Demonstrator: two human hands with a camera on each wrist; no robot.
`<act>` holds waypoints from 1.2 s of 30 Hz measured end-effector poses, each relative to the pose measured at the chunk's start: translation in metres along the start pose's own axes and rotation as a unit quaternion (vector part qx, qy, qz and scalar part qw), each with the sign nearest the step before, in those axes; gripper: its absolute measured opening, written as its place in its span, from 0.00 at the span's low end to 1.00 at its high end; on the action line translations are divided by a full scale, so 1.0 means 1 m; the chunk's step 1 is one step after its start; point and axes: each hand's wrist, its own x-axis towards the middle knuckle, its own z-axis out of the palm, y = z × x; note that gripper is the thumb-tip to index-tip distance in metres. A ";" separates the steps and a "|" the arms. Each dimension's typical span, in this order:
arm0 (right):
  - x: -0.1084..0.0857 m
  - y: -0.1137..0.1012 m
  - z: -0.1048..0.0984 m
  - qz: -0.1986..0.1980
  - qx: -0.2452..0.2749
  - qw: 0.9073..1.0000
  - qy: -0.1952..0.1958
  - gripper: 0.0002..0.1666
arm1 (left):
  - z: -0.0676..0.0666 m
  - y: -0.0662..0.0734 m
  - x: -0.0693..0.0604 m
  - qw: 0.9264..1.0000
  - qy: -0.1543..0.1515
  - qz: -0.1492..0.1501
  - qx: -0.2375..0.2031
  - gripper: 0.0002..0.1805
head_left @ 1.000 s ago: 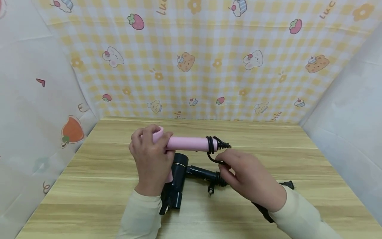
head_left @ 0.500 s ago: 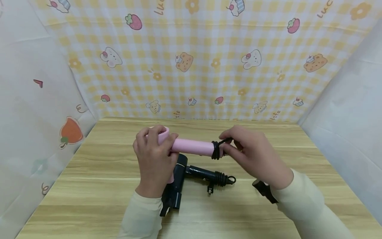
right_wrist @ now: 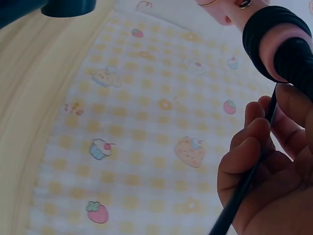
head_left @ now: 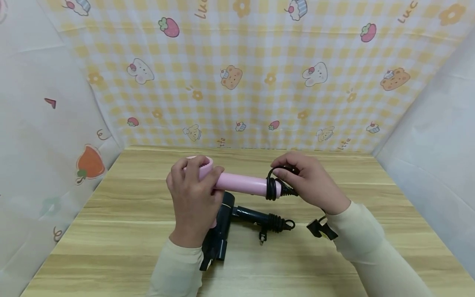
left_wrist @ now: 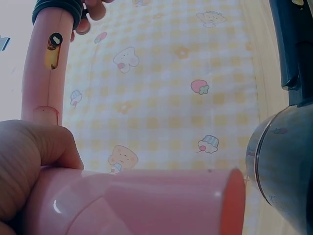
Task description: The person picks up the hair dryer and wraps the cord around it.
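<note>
My left hand (head_left: 194, 198) grips the barrel of a pink hair dryer (head_left: 243, 184), held above the table with its handle pointing right. Several turns of its black cord (head_left: 271, 190) circle the handle's end. My right hand (head_left: 315, 181) pinches the cord just beyond that end, where a loose loop arches up from the coil. In the right wrist view the cord (right_wrist: 239, 188) runs down across the curled fingers. A small slider switch (left_wrist: 54, 49) shows on the pink handle in the left wrist view. I cannot see the pink dryer's plug.
Below the pink dryer, a black hair dryer (head_left: 225, 212) lies on the wooden table (head_left: 111, 247). Its cord (head_left: 276, 223) is wound round its handle, with the plug (head_left: 262, 237) sticking out toward me. A checked cloth (head_left: 256, 103) hangs behind the table, pale sheets at both sides.
My right hand has risen from below the handle to above its end, carrying the cord round it, and now sits slightly farther right. The pink dryer has shifted a little right.
</note>
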 end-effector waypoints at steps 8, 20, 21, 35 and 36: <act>0.000 0.013 0.005 0.031 0.044 0.998 -0.023 0.09 | 0.000 0.001 0.000 1.000 -0.001 0.000 -0.004 0.16; -0.008 0.025 0.029 0.041 0.065 0.995 -0.061 0.16 | 0.000 -0.001 -0.001 1.000 -0.003 -0.021 -0.017 0.18; -0.010 0.025 0.031 0.048 0.065 0.995 -0.062 0.17 | 0.000 -0.001 -0.001 1.000 -0.004 -0.022 -0.015 0.17; -0.030 0.020 0.049 0.039 0.037 0.996 -0.068 0.10 | -0.001 -0.005 -0.003 0.999 -0.010 -0.045 -0.011 0.14; -0.030 0.019 0.050 0.038 0.037 0.996 -0.069 0.09 | -0.001 -0.005 -0.003 0.999 -0.011 -0.046 -0.008 0.14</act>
